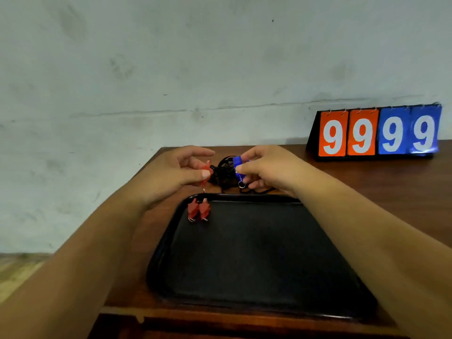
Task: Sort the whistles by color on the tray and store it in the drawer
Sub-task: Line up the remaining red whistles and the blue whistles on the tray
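Note:
A black tray lies on the brown wooden table. Two red whistles lie side by side in its far left corner. My left hand pinches a third red whistle just beyond the tray's far edge. My right hand holds a blue whistle with a metal ring hanging below it. Between the hands sits a tangle of black cords, partly hidden by my fingers.
A flip scoreboard showing 9999 in orange and blue stands at the back right against the wall. The table's left edge runs close to the tray. A wooden front panel shows below the table's near edge.

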Demonstrator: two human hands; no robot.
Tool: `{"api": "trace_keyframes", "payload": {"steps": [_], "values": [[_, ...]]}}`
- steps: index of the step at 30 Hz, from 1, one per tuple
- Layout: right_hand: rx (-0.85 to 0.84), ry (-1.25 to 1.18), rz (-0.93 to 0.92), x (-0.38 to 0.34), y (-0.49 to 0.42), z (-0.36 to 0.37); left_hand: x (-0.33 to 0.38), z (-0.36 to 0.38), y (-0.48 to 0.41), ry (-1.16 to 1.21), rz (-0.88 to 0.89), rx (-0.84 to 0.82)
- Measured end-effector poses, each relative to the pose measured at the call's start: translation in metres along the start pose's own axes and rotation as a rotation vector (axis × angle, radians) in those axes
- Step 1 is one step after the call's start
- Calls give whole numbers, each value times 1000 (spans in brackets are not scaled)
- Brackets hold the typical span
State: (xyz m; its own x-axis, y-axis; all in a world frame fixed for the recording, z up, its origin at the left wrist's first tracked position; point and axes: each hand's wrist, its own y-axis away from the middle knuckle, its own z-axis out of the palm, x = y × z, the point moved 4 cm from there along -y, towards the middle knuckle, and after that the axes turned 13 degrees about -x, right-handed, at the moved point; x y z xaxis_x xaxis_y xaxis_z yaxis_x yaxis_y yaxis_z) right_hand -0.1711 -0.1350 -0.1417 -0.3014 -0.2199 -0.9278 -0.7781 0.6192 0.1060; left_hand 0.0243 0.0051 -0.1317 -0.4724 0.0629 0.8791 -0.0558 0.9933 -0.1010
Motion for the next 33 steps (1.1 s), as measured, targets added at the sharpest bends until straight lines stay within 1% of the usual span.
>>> {"api": "trace_keyframes", "payload": {"steps": [3,5,8,10,13,18,21,26,29,33], "values": [[-25,144,33,4,9,28,-11,7,10,-40,-7,81],[-31,237,80,11,14,42,-24,12,11,-106,-20,111],[-12,335,134,25,14,54,-39,18,9,-121,-22,70],[2,382,138,32,12,55,-42,17,9,-103,-32,60],[8,372,113,39,9,55,-45,13,7,-14,-46,79],[27,368,110,44,6,55,-45,16,9,16,-56,91],[29,384,91,45,7,55,-41,15,10,-19,-22,97],[-12,431,76,45,8,54,-44,18,8,-81,64,48],[-46,475,33,43,10,54,-48,20,5,-122,33,18],[-67,496,38,44,9,53,-46,25,3,-173,4,-1]]}}
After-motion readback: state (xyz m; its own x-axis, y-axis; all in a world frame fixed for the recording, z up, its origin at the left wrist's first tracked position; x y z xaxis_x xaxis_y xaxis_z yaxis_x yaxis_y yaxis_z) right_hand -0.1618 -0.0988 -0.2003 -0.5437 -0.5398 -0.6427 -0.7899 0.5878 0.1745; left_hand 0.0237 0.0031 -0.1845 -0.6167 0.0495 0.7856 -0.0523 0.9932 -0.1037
